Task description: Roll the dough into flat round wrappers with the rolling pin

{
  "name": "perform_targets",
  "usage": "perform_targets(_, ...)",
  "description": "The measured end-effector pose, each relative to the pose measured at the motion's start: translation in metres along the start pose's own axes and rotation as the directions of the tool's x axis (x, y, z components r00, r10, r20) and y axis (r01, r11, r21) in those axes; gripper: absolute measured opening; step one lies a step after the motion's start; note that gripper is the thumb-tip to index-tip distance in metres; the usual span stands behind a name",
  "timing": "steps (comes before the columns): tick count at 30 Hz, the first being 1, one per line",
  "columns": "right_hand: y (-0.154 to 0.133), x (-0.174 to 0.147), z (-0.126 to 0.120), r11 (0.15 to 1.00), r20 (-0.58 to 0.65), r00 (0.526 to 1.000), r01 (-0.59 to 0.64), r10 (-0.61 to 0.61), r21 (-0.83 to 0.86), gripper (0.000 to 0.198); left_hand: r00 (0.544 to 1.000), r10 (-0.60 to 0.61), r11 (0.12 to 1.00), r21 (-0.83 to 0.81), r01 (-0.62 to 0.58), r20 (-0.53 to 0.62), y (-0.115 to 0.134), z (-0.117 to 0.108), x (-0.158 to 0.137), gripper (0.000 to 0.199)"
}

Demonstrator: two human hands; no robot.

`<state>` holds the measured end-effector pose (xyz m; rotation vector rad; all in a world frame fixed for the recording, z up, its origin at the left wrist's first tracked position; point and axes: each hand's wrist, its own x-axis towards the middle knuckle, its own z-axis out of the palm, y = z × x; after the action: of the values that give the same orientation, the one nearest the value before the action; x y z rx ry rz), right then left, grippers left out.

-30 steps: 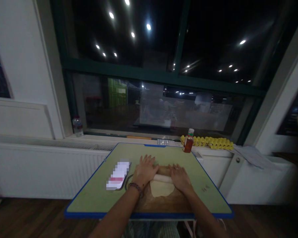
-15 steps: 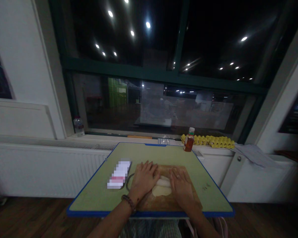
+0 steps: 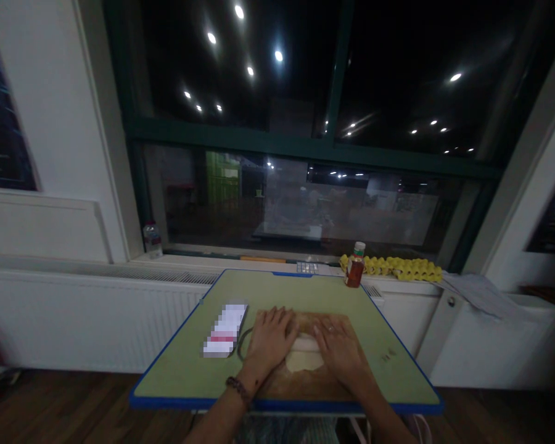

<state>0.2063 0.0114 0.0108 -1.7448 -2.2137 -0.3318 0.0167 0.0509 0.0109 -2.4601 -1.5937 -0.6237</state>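
A pale rolling pin (image 3: 304, 342) lies crosswise on a flat piece of dough (image 3: 304, 361), over a wooden board (image 3: 300, 390). My left hand (image 3: 274, 336) rests palm down over the pin's left end, its fingers stretched out and spread. Over the right end, my right hand (image 3: 338, 345) lies flat too, fingers extended forward. Both ends of the pin are hidden under the hands; only its middle shows. Part of the dough stretches out on the near side of the pin.
The board sits on a green, blue-edged table (image 3: 176, 376). A phone (image 3: 226, 330) lies left of the board, beside a dark loop (image 3: 242, 345). At the back right stands a bottle of reddish liquid (image 3: 354, 266). Yellow egg trays (image 3: 398, 267) line the sill.
My hands have shifted slightly toward me on the board, staying flat over the rolling pin. The whole view has also moved a little. The dough looks about the same.
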Motion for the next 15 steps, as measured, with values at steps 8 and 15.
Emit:
perform_targets(8,-0.004,0.016,-0.009,0.996,0.12,0.989,-0.086,0.087,-0.016,0.048,0.995,-0.004,1.0,0.031,0.001,0.098,0.001,0.001,0.005,0.048)
perform_targets(15,-0.002,0.039,-0.014,0.992,0.197,0.973,-0.124,0.124,-0.013,0.045,0.993,-0.029,0.996,0.087,0.019,0.112,0.008,-0.009,-0.003,0.05)
